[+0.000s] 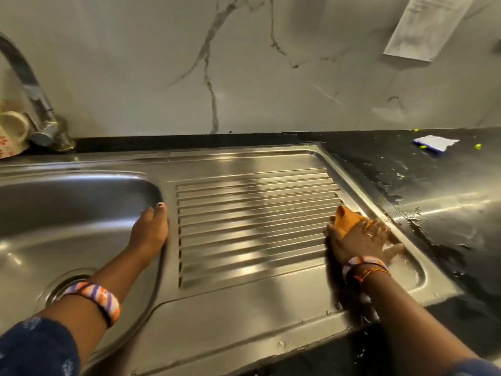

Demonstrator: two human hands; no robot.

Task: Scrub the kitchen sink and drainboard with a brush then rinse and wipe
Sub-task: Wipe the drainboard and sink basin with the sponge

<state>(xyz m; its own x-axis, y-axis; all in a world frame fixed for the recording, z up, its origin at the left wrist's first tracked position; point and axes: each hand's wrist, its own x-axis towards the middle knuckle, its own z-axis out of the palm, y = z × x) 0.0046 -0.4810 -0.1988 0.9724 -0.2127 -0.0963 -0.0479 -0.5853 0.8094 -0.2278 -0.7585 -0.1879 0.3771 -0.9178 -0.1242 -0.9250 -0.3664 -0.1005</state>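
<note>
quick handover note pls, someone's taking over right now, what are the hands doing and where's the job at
Left hand: open, resting on the sink rim beside the drainboard.
Right hand: pressing an orange cloth flat on the drainboard's right end.
No brush in view; tap shows no water running.
Looks like the wipe stage is under way.
Left: finish wiping the drainboard and the basin. The counter to the right is wet.

A dark worktop [447, 185], wet and streaked near the steel, carries a stainless sink unit with a ribbed drainboard [254, 223] set into it. Toward the back right lies 1 small white-and-blue packet [433, 143], with a few yellow-green specks [477, 146] scattered near it. At the far left, a tap [40, 118] stands beside 1 mug [13, 128].
</note>
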